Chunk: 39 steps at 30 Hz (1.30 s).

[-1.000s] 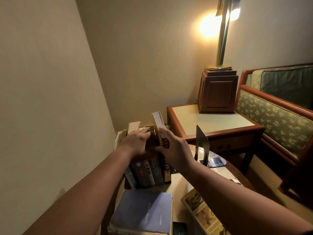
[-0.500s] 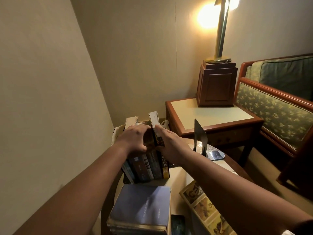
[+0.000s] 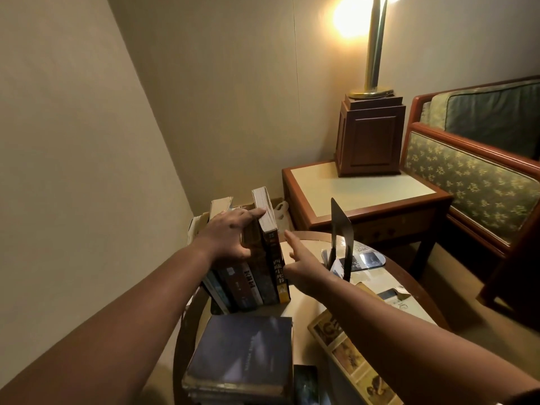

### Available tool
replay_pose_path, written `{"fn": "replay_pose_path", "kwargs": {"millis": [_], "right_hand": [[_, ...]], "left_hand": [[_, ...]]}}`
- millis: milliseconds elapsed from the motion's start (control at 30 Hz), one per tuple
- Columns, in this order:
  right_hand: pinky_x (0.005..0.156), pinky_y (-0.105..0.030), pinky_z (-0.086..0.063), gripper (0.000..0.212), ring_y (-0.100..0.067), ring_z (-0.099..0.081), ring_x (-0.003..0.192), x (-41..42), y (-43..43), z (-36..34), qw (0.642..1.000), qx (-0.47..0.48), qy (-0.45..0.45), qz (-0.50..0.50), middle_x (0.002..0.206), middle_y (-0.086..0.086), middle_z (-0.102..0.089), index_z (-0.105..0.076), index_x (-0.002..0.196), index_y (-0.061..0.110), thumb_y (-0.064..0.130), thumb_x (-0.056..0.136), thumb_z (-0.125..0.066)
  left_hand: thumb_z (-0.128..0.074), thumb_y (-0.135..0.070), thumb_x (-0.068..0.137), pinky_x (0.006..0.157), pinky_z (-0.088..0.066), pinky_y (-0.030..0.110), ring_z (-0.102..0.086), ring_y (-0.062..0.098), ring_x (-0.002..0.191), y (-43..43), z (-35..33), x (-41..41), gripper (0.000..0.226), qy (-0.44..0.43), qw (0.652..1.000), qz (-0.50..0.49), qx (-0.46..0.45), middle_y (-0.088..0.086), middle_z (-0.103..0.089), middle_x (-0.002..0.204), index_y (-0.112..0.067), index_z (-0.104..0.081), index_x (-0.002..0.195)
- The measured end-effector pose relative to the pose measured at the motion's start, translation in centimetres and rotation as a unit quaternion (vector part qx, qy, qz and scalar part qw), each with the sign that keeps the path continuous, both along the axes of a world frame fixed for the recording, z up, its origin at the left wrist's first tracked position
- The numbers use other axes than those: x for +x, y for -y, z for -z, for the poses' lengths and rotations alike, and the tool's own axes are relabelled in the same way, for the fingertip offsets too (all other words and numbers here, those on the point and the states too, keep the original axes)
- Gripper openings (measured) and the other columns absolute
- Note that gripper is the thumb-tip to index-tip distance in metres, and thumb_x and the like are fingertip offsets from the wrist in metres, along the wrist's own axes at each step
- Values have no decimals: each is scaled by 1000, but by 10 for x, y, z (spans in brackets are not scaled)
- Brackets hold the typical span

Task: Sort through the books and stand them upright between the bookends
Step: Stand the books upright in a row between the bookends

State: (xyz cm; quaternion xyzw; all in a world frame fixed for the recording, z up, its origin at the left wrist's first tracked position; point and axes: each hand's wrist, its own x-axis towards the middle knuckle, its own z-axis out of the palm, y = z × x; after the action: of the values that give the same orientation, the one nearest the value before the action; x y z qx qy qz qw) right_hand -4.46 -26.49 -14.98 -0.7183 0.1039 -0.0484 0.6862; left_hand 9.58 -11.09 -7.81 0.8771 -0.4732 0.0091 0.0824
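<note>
A row of upright books (image 3: 251, 285) stands at the left of the round table (image 3: 409, 276). The rightmost is a thick book with a black and yellow spine (image 3: 276, 264). My left hand (image 3: 230, 235) lies over the tops of the row, its fingers curled around them and the thumb on the front. My right hand (image 3: 301, 260) hovers just right of the row with straight fingers, holding nothing. A black metal bookend (image 3: 340, 232) stands upright further right, apart from the books. The left bookend is hidden.
A stack of flat books with a dark blue cover (image 3: 242, 355) lies near me. An illustrated book (image 3: 350, 355) and magazines (image 3: 362, 258) lie to the right. Behind stand a side table (image 3: 365, 194) with a lamp base (image 3: 369, 135), and a sofa (image 3: 473, 182).
My right hand has let go of the thick book and drawn away to the right, open. That book now stands in the row. My left hand stays on the book tops.
</note>
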Motion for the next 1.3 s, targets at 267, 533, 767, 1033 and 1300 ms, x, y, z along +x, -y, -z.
{"fn": "replay_pose_path", "kwargs": {"millis": [267, 533, 767, 1033, 1300], "right_hand": [[107, -56, -44, 106, -26, -33, 143, 6, -11, 32, 999, 2, -19, -41, 151, -3, -35, -19, 154, 39, -11, 72, -66], [101, -55, -50, 109, -36, -26, 146, 3, 2, 36, 998, -4, -46, -51, 160, -8, -21, -13, 157, 43, -19, 77, -54], [102, -39, -51, 79, -24, -43, 139, -27, 28, 27, 985, -136, -78, -75, 151, -5, -44, -39, 150, 28, -14, 85, -54], [101, -35, -52, 46, -19, -53, 128, -98, 54, 27, 849, -481, -157, -152, 144, -3, -51, -53, 138, 26, 13, 95, -61], [109, -63, -29, 101, -36, -14, 146, -129, 27, 58, 710, -649, -200, -186, 163, -9, -15, -23, 155, 20, 70, 78, -65]], "left_hand": [[-62, -84, 53, 113, -35, 52, -28, 29, 145, 24, -9, -1, 114, -24, 998, 40, -32, 6, -23, 159, -28, -32, 148], [-81, -50, 71, 106, -41, 48, -34, 27, 141, 38, 0, -7, 73, 33, 996, 69, -35, 5, -34, 155, -22, -54, 131], [-58, -74, 66, 106, -41, 56, -33, 28, 142, 37, 8, -4, 79, 66, 995, 67, -19, 5, -34, 154, -28, -49, 131], [-49, -79, 64, 108, -37, 59, -30, 27, 143, 36, 10, -4, 80, 83, 995, 50, 1, 2, -27, 158, -32, -45, 128], [-58, -72, 68, 106, -39, 58, -28, 28, 145, 37, 11, -6, 78, 80, 996, 49, 4, 3, -25, 159, -29, -45, 132]]}}
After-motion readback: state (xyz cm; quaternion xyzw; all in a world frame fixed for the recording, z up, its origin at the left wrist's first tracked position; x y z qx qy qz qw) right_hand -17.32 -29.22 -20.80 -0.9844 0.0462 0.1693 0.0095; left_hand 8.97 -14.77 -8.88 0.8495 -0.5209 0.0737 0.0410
